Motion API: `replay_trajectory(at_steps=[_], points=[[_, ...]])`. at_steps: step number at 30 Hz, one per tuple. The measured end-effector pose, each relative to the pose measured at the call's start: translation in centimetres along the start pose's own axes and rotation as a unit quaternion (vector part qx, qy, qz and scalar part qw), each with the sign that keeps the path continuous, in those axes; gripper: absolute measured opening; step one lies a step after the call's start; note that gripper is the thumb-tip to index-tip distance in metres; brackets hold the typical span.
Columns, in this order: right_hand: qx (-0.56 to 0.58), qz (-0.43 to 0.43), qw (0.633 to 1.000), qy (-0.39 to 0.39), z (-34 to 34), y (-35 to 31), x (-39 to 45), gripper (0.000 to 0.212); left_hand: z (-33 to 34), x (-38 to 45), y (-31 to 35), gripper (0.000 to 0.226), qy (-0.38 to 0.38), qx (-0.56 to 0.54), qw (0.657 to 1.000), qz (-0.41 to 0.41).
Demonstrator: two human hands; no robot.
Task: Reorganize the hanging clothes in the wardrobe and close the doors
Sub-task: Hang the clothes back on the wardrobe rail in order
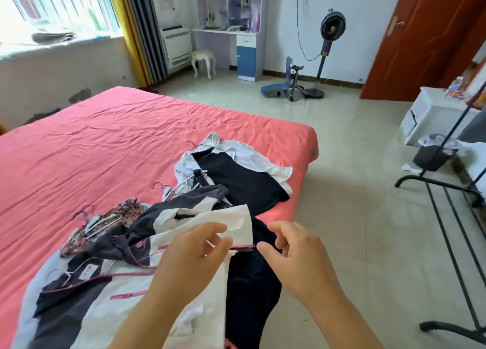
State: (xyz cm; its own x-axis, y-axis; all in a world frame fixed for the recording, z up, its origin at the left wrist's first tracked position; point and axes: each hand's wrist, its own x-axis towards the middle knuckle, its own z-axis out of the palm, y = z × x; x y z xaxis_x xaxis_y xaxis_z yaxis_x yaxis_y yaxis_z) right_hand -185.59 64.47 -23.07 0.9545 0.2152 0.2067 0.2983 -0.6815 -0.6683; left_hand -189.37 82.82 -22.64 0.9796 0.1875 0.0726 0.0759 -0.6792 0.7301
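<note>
Clothes on hangers lie spread across the near corner of the bed [110, 138], on its pink sheet, not in any wardrobe; no wardrobe shows in this view. Likely laid flat here so each piece can be sorted before rehanging.

Left hand [192, 254]: fingers curled, thumb and forefinger pinching the hem of a white sleeve [231, 225] with a pink-trimmed edge, lifting it a little off the pile. The pinch at the very edge suggests straightening or separating this piece from those under it.

Right hand [294, 254]: fingers bent and held just beside a dark navy garment [252, 291] that hangs over the bed's edge. Cannot tell whether it grips the cloth or only hovers near it.

Farther up the bed: a navy top [242, 180] on a white shirt [236, 149], wire hook showing at its collar. To the left, a floral garment [110, 222] with hanger hooks [84, 212] poking out. Nearest, a white and dark jacket [86, 291] with pink piping, overlapping the others.

At right, a black clothes rack [447, 204] stands on the tile floor, well apart from the bed.

Judgement: early stage; garments are still off the rail and doors are not yet addressed.
</note>
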Motion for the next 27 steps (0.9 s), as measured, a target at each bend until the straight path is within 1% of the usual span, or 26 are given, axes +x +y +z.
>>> replay_trajectory(at_steps=[3,6,9,16,18,21,24,27], points=[[-0.001,0.007,1.000,-0.013,0.7,0.8,5.0,0.028,0.4,5.0,-0.7,0.014,0.010,-0.002,1.000,-0.007],[-0.010,0.005,1.000,-0.023,1.3,1.6,9.9,0.025,0.6,10.2,-1.1,0.020,0.007,0.000,1.000,-0.016],[-0.011,0.004,0.999,-0.038,1.7,2.8,14.4,0.028,1.0,15.0,-0.9,0.022,-0.005,0.010,1.000,-0.016],[0.003,0.019,0.996,-0.087,3.9,5.5,21.8,0.029,1.9,21.3,-1.5,0.027,-0.022,0.041,0.997,-0.062],[0.007,0.015,0.994,-0.111,5.0,6.5,24.2,0.028,2.3,22.9,-1.8,0.024,-0.014,0.049,0.995,-0.084],[0.015,-0.015,0.989,-0.143,6.5,8.1,27.5,0.029,3.2,25.1,-2.0,0.016,0.010,0.058,0.991,-0.118],[0.024,-0.044,0.982,-0.183,7.3,10.1,31.5,0.028,5.1,27.9,-2.3,0.022,0.028,0.067,0.984,-0.161],[0.035,-0.081,0.969,-0.232,7.8,12.1,36.0,0.029,7.0,30.6,-2.0,0.025,0.069,0.069,0.974,-0.202]])
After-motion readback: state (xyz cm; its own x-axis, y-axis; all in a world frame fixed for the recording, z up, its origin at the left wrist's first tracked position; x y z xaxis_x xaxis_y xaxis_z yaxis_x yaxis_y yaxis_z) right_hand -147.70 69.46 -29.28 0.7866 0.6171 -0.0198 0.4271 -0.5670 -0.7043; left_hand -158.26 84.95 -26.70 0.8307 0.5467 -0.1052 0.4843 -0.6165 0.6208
